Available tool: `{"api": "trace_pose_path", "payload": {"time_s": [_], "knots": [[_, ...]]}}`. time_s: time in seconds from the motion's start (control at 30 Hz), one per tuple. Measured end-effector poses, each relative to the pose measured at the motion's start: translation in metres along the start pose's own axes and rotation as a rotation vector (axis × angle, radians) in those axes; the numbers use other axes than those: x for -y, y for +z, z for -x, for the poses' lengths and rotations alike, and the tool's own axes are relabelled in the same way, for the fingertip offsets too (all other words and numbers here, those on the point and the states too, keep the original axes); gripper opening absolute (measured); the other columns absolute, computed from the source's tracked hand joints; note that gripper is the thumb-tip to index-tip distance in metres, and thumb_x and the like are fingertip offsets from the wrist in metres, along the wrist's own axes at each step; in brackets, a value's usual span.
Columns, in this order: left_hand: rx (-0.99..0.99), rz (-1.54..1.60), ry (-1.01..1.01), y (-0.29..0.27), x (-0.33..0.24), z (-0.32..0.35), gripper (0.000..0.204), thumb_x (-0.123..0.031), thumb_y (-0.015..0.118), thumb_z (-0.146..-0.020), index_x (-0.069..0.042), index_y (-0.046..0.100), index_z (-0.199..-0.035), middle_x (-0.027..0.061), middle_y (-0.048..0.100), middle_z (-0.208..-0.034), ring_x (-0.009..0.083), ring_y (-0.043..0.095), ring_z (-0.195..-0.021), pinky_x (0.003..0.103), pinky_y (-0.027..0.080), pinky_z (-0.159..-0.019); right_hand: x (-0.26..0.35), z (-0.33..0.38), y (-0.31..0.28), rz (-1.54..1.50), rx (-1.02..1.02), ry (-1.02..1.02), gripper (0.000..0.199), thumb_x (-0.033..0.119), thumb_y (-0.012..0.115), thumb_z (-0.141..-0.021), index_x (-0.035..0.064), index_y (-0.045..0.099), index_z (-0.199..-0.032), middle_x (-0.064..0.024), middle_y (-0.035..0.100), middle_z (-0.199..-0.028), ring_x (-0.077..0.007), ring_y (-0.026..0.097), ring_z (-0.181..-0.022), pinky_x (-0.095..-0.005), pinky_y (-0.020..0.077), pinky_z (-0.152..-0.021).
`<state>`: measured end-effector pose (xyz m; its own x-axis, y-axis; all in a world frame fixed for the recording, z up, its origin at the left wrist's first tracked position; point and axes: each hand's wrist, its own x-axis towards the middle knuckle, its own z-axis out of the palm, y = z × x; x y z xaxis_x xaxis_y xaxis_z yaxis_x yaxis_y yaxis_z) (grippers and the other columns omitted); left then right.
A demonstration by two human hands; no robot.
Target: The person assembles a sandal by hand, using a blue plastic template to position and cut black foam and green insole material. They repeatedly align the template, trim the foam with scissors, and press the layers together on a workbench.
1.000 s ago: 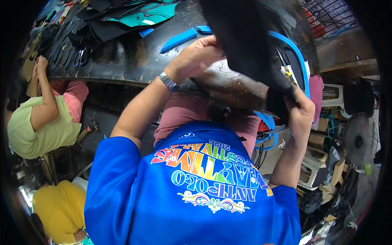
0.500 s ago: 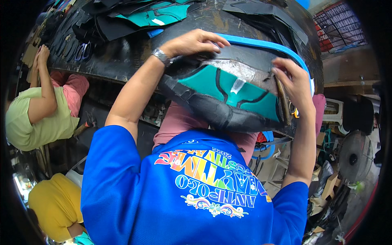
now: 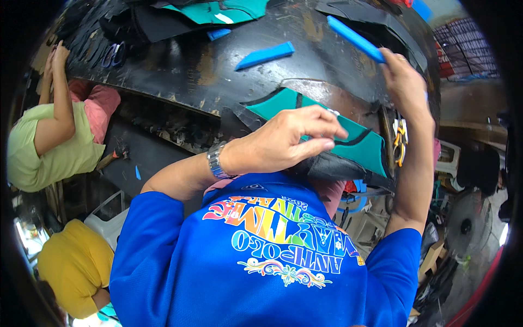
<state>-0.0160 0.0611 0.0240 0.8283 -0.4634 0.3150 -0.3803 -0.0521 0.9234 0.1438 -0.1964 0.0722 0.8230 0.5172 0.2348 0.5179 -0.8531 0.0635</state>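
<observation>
Fabric panel (image 3: 321,131) on workbench (image 3: 180,76) near edge, under left hand (image 3: 289,143); right hand (image 3: 404,80) just right, at long strip (image 3: 357,39). Short strip (image 3: 265,55) farther left; scissors (image 3: 113,54) far left.

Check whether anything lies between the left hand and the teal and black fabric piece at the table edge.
Nothing visible does. The left hand already rests on the teal and black fabric piece, fingertips pinched on it. The right hand is up at the long blue strip on the dark worktable.
</observation>
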Motion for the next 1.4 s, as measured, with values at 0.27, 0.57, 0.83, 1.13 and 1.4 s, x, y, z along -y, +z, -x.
{"api": "trace_pose_path", "payload": {"time_s": [0.27, 0.57, 0.83, 1.13, 1.4], "knots": [[0.091, 1.289, -0.094, 0.066, -0.005, -0.029, 0.072, -0.024, 0.059, -0.105, -0.008, 0.019, -0.162, 0.0117, 0.044, -0.154, 0.0115, 0.062, -0.106, 0.024, 0.051, -0.081, 0.089, 0.175, -0.142, -1.054, 0.122, 0.651, 0.029, 0.013, 0.061, -0.102, -0.0015, 0.066, -0.126, -0.0012, 0.065, -0.082, -0.0051, 0.058, -0.068, -0.0210, 0.0451, -0.058], [0.197, 0.868, -0.333, 0.091, 0.026, -0.035, 0.035, -0.024, 0.058, -0.106, -0.002, 0.059, -0.134, 0.0054, 0.071, -0.113, 0.0041, 0.060, -0.090, 0.020, 0.049, -0.079, 0.054, 0.212, -0.058, -1.335, -0.133, 0.633, 0.036, 0.029, 0.058, -0.105, -0.0004, 0.069, -0.122, -0.0093, 0.073, -0.091, -0.0146, 0.069, -0.082, -0.0292, 0.0558, -0.076], [0.001, 1.191, -0.388, 0.088, 0.058, -0.053, 0.027, -0.029, 0.056, -0.106, -0.008, 0.060, -0.123, 0.0075, 0.070, -0.117, 0.0140, 0.066, -0.108, 0.034, 0.051, -0.099, 0.021, 0.200, -0.012, -0.043, 0.136, 0.037, 0.037, 0.039, 0.057, -0.100, 0.0113, 0.068, -0.122, -0.0098, 0.071, -0.109, -0.0306, 0.054, -0.126, -0.0547, 0.0223, -0.119], [0.045, 1.129, -0.402, 0.091, 0.065, -0.053, 0.028, -0.022, 0.053, -0.107, -0.005, 0.055, -0.129, 0.0120, 0.067, -0.122, 0.0196, 0.066, -0.114, 0.039, 0.051, -0.105, 0.021, 0.257, -0.070, -0.178, 0.680, 0.545, 0.029, 0.033, 0.065, -0.098, 0.0054, 0.073, -0.101, -0.0187, 0.067, -0.074, -0.0352, 0.067, -0.067, -0.0428, 0.0527, -0.065], [0.073, 0.971, -0.373, 0.096, 0.053, -0.048, 0.034, -0.019, 0.062, -0.103, 0.001, 0.059, -0.130, 0.0099, 0.068, -0.119, 0.0157, 0.068, -0.109, 0.031, 0.057, -0.095, -0.033, 0.202, 0.022, -0.323, -0.290, 0.519, 0.022, 0.014, 0.068, -0.096, 0.0020, 0.071, -0.114, -0.0093, 0.065, -0.092, -0.0186, 0.065, -0.072, -0.0314, 0.0510, -0.065]]}}
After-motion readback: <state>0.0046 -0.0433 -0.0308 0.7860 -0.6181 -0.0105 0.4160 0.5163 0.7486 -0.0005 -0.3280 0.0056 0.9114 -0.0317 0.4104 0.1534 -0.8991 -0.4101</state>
